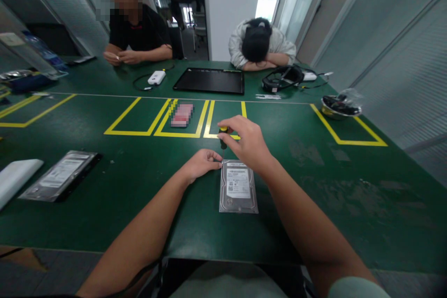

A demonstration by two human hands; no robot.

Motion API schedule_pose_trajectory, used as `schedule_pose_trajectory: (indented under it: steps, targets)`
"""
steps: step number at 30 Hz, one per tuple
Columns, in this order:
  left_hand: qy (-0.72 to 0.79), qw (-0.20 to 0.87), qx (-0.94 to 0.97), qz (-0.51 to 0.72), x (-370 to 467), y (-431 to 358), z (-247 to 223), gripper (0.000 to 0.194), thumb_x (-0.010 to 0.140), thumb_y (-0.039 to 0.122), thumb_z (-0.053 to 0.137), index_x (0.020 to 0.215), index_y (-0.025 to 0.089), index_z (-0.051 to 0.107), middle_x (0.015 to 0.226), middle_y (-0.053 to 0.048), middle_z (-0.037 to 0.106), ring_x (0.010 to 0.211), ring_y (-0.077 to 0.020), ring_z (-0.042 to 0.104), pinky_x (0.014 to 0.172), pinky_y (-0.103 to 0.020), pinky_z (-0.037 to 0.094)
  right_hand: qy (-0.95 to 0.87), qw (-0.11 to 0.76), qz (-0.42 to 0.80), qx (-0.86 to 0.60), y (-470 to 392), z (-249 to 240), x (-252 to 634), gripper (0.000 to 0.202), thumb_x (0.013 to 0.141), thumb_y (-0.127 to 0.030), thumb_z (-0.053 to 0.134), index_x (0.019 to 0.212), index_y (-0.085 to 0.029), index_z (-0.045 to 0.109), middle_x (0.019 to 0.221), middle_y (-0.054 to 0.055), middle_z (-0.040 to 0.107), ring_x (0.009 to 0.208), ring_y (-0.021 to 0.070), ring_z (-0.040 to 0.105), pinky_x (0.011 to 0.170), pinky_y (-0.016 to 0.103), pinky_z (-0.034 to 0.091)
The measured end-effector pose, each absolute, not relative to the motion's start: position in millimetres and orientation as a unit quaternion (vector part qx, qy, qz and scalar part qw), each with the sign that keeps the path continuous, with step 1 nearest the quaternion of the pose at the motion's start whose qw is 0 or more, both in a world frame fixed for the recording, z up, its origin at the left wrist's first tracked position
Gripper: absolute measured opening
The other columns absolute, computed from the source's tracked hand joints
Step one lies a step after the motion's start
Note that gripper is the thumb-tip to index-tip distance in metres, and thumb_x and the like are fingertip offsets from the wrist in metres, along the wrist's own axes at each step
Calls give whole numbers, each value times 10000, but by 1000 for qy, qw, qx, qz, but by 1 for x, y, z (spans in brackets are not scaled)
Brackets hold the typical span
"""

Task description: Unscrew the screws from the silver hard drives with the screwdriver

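Observation:
A silver hard drive [239, 186] with a white label lies flat on the green table in front of me. My right hand [248, 138] grips a screwdriver [223, 139] with a black and yellow handle. Its thin shaft points down at the drive's far left corner. At that same corner, my left hand [202, 166] has its thumb and fingertips drawn together beside the screwdriver tip. Whether those fingers pinch a small part or only steady the corner cannot be made out.
Another hard drive [61, 174] lies at left, beside a white object [17, 177]. Yellow tape outlines cross the table, one around a red card-like item [182, 115]. Beyond are a black panel [209, 80], a headset-like device [282, 78], a bowl [340, 107] and two people.

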State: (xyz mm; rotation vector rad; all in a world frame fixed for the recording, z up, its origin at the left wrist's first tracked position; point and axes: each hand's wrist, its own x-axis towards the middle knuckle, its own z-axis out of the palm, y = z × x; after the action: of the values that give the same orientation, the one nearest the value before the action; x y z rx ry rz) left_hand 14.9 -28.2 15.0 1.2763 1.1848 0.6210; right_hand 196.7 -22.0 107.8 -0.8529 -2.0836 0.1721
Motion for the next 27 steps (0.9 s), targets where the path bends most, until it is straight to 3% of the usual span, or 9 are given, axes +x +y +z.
schedule_pose_trajectory:
  steps: [4,9,12,16,22,27]
  targets:
    - [507,609,546,273,15,-29,16,301,663,271,784,882,123,640,650,-9,657,543,-106,550,500,-199,351,-817,440,58,-369,-23,108,196,161,882,-278,651,975,-157,701,921,73,682,872,178,632,811,323,504]
    - [516,607,541,270,17,-30,19,309,658,262,790,889,122,640,602,16,628,501,-91,519,477,-192,329,-825,439,70,-350,-23,108,196,180,911,-175,544,1028,-154,679,1066,92,715,1008,190,644,914,338,482]
    - [519,604,542,268,17,-31,21,302,666,261,786,889,127,632,557,43,585,460,-75,472,448,-187,291,-819,422,59,-385,-23,106,196,121,899,-246,602,976,-176,665,954,58,706,868,176,629,825,326,480]
    - [518,599,549,267,16,-30,19,290,678,267,774,889,125,635,559,42,573,463,-76,469,443,-187,282,-799,423,36,-426,-25,105,195,188,877,-362,645,912,-177,643,896,58,659,788,174,579,745,319,455]
    - [512,600,552,272,16,-28,15,306,660,272,779,886,124,635,587,20,603,494,-89,501,469,-197,318,-802,436,68,-402,-26,106,193,91,899,-274,587,913,-191,621,859,33,677,760,152,598,751,304,449]
    - [514,589,565,264,16,-28,16,318,657,309,780,873,122,639,578,30,579,478,-82,465,457,-197,281,-780,442,68,-438,-27,105,192,248,829,-393,698,819,-196,549,781,1,601,679,129,530,645,272,396]
